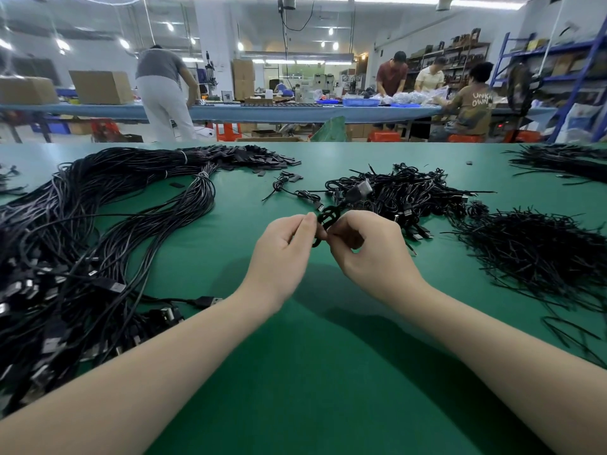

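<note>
Both grips closed: left hand (pixel 285 244) and right hand (pixel 368 246) pinch a small coiled black cable (pixel 323 221) above the green tabletop (pixel 295 356). Fingers hide most of the coil; its blurred plug (pixel 359 189) overlaps the tied-cable heap (pixel 410 195) behind.

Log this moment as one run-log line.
left hand: pinches small coiled black cable | right hand: pinches same cable | under: green table mat | behind: pile of bundled black cables
</note>
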The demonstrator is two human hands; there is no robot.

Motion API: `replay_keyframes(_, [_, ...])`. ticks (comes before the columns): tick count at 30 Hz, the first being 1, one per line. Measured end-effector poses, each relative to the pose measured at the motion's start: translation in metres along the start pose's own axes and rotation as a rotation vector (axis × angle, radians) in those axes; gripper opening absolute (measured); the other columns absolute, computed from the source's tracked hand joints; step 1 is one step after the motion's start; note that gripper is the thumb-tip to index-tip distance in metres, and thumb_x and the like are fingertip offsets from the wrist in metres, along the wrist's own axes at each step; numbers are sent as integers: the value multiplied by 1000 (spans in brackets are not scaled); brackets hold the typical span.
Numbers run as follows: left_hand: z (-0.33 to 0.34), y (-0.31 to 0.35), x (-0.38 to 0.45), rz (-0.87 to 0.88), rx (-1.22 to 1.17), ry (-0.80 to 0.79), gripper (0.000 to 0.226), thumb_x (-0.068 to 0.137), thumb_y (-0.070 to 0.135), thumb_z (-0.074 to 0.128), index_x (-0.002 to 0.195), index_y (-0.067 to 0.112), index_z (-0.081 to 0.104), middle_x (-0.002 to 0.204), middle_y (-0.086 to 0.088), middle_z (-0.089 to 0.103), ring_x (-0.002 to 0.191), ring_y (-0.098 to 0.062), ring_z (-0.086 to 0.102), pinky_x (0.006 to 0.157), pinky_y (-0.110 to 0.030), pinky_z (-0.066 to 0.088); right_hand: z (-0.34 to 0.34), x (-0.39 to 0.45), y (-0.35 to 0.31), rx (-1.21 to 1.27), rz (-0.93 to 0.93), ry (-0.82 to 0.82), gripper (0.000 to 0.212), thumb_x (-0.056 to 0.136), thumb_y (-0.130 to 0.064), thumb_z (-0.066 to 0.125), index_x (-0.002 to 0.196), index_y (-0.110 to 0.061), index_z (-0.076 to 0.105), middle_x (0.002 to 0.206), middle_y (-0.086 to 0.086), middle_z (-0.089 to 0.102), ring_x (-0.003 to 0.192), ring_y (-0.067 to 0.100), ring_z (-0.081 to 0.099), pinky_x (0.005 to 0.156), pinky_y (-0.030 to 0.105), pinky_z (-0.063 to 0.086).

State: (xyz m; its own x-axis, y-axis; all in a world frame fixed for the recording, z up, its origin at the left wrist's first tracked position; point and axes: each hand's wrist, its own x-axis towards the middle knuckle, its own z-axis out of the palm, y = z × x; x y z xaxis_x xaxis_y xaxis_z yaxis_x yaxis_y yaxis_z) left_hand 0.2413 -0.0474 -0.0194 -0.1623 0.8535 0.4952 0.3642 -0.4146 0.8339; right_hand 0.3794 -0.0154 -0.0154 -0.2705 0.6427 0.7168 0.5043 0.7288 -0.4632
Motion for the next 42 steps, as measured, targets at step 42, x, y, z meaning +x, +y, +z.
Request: replay_keyframes(42, [3, 27, -1, -501, -599, -28, 14, 94, 22, 58, 106, 25, 51, 48, 9, 56, 39, -9, 55, 40, -16, 43, -11, 3, 6, -327, -573, 79, 8, 82, 7, 59, 78, 6, 66, 73, 17, 61, 65, 35, 58, 61, 41, 50])
